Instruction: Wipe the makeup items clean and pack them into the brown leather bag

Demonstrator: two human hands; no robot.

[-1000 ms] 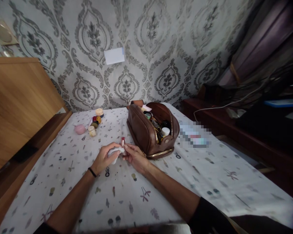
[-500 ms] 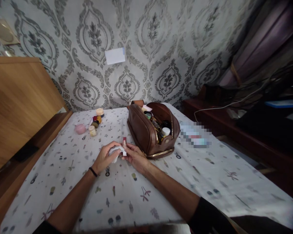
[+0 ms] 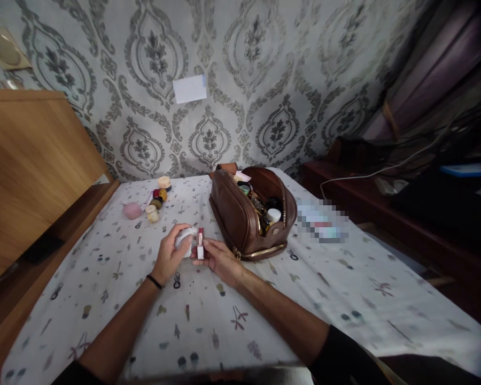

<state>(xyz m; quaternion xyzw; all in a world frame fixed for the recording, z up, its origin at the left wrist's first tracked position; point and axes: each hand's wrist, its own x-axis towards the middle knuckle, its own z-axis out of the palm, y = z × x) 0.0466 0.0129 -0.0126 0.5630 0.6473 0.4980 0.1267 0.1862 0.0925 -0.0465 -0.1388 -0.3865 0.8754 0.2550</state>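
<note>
Between the fingers of my right hand [image 3: 222,260] stands a small lipstick tube [image 3: 201,243], dark red at the top and white at the bottom. My left hand [image 3: 169,255], with a black band at the wrist, is closed on a crumpled white tissue [image 3: 187,239] just left of the lipstick. Right behind my right hand, a brown leather cosmetic bag [image 3: 236,216] lies unzipped, with jars and bottles showing inside. One of them has a white lid [image 3: 273,215].
Several small jars, among them a cream-coloured jar [image 3: 152,214] and a pink round container [image 3: 132,210], sit at the left back of the patterned cloth [image 3: 144,321]. A blurred-out flat object [image 3: 323,220] lies right of the bag. A wooden panel [image 3: 36,176] borders the left.
The lipstick has shifted slightly left and turned more upright and into view. My left hand with the tissue has drawn a little away from it. The bag and jars stay put.
</note>
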